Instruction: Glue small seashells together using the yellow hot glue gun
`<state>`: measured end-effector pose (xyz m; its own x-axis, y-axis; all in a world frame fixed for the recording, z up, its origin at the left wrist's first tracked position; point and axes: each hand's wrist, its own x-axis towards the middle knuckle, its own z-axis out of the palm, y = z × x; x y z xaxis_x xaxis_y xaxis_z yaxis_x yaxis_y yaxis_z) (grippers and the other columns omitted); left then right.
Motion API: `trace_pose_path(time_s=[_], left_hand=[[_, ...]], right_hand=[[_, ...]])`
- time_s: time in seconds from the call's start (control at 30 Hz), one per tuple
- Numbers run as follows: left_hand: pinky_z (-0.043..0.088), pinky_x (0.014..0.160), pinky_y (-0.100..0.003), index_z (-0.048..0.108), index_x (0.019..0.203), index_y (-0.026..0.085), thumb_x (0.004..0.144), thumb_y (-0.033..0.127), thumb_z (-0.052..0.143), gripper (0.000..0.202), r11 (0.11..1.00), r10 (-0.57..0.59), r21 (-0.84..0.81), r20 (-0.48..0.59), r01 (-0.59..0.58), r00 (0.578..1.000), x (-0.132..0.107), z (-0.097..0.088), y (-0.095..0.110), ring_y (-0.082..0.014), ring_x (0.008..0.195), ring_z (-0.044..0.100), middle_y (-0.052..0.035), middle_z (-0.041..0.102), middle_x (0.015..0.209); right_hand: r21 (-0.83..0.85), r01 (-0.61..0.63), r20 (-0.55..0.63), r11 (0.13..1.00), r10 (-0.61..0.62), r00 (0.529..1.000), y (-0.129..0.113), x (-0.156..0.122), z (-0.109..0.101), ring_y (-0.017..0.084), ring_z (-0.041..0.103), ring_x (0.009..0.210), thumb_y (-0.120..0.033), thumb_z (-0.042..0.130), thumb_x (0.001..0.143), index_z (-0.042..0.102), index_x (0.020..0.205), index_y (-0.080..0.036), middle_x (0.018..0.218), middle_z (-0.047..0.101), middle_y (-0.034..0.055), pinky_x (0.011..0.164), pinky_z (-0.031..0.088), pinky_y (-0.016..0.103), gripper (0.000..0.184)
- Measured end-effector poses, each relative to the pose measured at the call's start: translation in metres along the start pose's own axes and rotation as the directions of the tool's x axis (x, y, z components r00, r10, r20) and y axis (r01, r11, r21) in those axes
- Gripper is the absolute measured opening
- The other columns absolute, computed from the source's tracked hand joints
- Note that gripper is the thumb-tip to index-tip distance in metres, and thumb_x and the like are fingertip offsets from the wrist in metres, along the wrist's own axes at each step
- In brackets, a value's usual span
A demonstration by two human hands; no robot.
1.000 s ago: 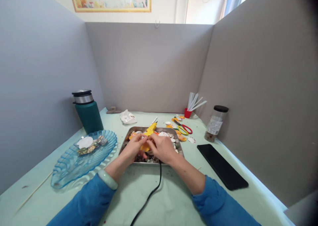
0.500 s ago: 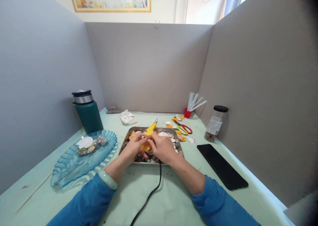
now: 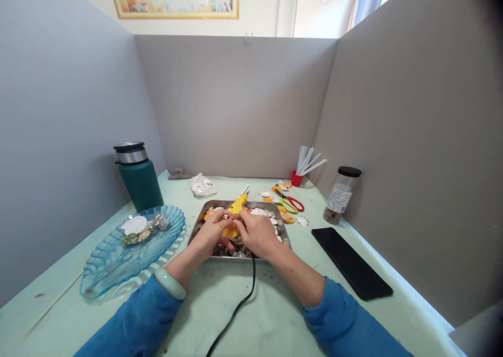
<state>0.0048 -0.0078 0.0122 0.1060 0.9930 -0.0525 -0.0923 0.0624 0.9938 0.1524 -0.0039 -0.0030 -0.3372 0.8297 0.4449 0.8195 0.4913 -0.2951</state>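
Note:
My left hand [image 3: 209, 233] and my right hand [image 3: 257, 234] meet over a metal tray [image 3: 284, 235] of shells and small stones. Both hands pinch a small pale piece [image 3: 228, 218] between their fingertips; what it is I cannot make out. A yellow glue gun [image 3: 237, 206] lies in the tray just behind my fingers, and its black cord [image 3: 239, 305] runs toward me across the table. My sleeves are blue, and a pale green bangle [image 3: 170, 283] sits on my left wrist.
A blue shell-shaped glass dish [image 3: 118, 257] with shells lies at left, a green flask [image 3: 138, 176] behind it. Scissors [image 3: 291, 204], a red cup of sticks [image 3: 298, 178], a jar [image 3: 340, 196] and a black phone [image 3: 351, 263] lie at right. Grey partitions enclose the table.

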Motion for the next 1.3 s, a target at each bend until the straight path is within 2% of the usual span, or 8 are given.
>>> trace_pose_path(time_s=[0.5,1.3], left_hand=[[0.048,0.037,-0.017,0.065,0.083,0.015,0.066,0.022,0.074,0.02,1.0,0.008,-0.024,-0.001,-0.008,1.0,-0.0003,-0.0014,-0.0007,-0.0168,0.072,0.06,-0.0053,0.06,0.083],[0.049,0.036,-0.019,0.063,0.084,0.015,0.068,0.022,0.071,0.019,1.0,0.007,-0.001,0.005,-0.007,1.0,-0.0009,-0.0012,0.0003,-0.0175,0.072,0.06,-0.0056,0.06,0.082]], right_hand=[[0.004,0.002,-0.004,1.0,-0.002,1.0,-0.0007,-0.0001,-0.0012,0.017,0.065,0.077,-0.033,0.044,0.1,0.062,0.098,-0.02,0.087,0.073,0.0038,0.064,0.033,0.026,0.023],[-0.006,-0.018,0.018,1.0,0.018,1.0,-0.0019,0.0001,-0.0024,0.017,0.065,0.077,-0.033,0.045,0.099,0.063,0.098,-0.019,0.086,0.072,0.0043,0.064,0.033,0.026,0.022]])
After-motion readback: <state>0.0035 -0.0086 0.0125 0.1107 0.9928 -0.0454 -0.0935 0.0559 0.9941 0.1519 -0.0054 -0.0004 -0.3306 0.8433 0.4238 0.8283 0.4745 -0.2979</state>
